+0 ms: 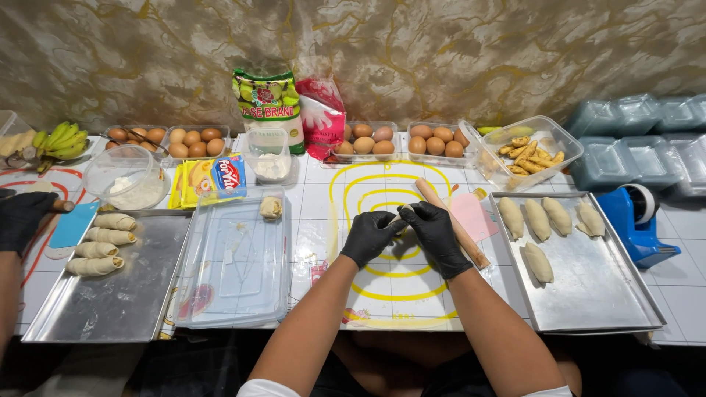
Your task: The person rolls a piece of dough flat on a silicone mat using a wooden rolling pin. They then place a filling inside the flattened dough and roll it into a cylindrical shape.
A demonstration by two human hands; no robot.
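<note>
Tiled table (684, 301), centre frame: our left hand (371, 235) and right hand (435, 234), gloved, fingertips pinching dough (398, 217). Right tray (588, 290) holds five dough pieces (544, 220); upper tub (562, 143), bananas (528, 154).

Both black-gloved hands meet at centre, left hand (370, 234) and right hand (435, 232) curled fingertip to fingertip, bare forearms angled inward.
</note>
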